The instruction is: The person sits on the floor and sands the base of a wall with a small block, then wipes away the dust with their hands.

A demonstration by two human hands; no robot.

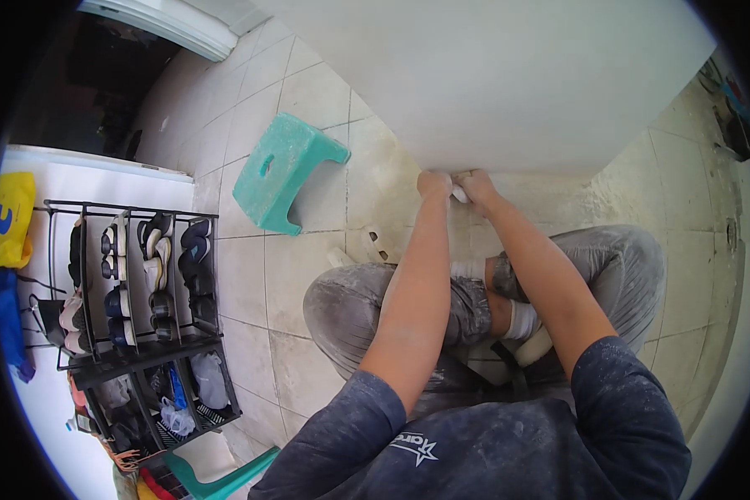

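Observation:
Both my hands are at the foot of a smooth pale wall [508, 92], low over the tiled floor. My left hand [434, 184] is closed, its fingers curled towards the wall's lower edge. Beside it, my right hand [476, 185] is closed around a small white object [460, 194] that shows between the two hands. The kind of this object cannot be made out. Whether my left hand also grips it is hidden by the fingers. My forearms reach forward between my bent, dust-covered knees.
A green plastic stool [285, 171] stands left of my hands on the tiled floor [292, 275]. Further left is a black shoe rack [146, 346] with several shoes and bags. Another green plastic piece [217, 482] is at the lower left. Pale dust marks the floor near the wall.

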